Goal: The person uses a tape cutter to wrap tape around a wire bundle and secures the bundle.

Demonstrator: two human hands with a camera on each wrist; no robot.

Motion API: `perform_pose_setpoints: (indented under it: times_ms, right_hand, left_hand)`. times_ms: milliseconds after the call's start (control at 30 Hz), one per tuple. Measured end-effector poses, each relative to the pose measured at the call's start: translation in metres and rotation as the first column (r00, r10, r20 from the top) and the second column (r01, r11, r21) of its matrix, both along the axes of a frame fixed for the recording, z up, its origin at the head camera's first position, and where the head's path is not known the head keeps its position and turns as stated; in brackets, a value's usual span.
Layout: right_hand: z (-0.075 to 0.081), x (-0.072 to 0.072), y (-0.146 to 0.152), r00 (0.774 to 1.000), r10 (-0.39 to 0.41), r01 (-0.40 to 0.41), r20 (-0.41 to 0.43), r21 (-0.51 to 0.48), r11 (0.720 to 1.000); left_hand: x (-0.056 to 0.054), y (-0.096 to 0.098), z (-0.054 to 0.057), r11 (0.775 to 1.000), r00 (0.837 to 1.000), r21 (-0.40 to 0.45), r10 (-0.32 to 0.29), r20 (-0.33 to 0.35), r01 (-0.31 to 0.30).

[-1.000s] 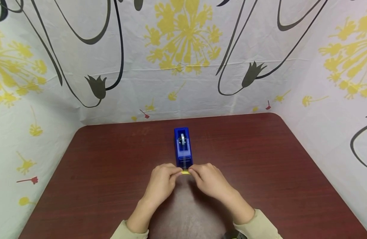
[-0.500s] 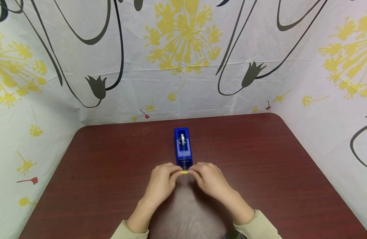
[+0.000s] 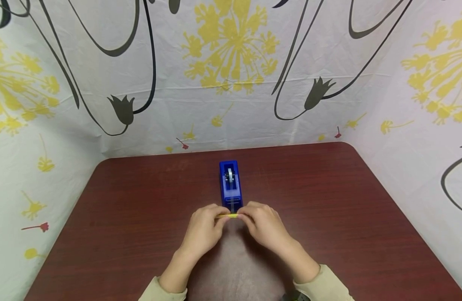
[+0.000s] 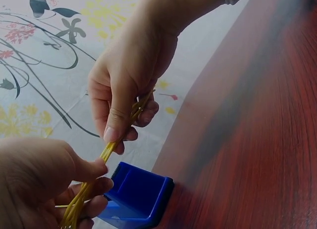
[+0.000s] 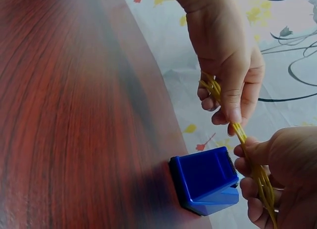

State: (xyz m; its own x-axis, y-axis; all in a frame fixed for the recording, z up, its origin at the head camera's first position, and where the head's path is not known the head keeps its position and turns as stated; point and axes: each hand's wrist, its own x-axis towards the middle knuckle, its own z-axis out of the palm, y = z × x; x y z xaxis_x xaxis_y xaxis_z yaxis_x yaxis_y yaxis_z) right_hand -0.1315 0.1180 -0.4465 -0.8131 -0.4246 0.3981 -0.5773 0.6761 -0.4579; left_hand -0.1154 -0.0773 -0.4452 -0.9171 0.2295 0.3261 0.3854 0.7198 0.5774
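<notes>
Both hands pinch a bundle of thin yellow rubber bands [image 3: 233, 215], pulled into a straight line between them. The left hand [image 3: 202, 230] grips one end with thumb and fingers. At the other end the right hand [image 3: 266, 230] does the same. Loose loops of the bands [image 4: 74, 211] show among the left fingers in the left wrist view, and more loops [image 5: 265, 189] show among the right fingers in the right wrist view. Just beyond the fingertips stands a blue tape dispenser [image 3: 231, 184], its toothed cutter edge towards the hands.
A dark red wood-grain table [image 3: 148, 196] lies under the hands and dispenser. White cloth [image 3: 227, 117] with a flower print hangs round its back and sides. A dark object [image 3: 295, 296] shows at the bottom edge by the right sleeve.
The hands stay nearly in place, with fingers shifting slightly away from the body. More of the yellow bands now shows between the left thumb and fingers.
</notes>
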Motion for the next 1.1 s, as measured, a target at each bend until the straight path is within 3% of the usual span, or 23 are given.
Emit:
perform_pose_setpoints:
  times_ms: [367,1100]
  right_hand:
    - [-0.0016,-0.0005,0.0010,0.998,0.008,-0.009,-0.057,-0.012,1.000]
    - [-0.0016,-0.0046,0.0013,1.000,-0.006,0.006,-0.012,0.006,1.000]
  left_hand:
    - [-0.0026,-0.0004,-0.0023,0.994,0.998,-0.105,-0.013,-0.057,0.007]
    - [-0.0068,0.0004,-0.0074,0.998,0.991,-0.058,0.002,-0.137,-0.011]
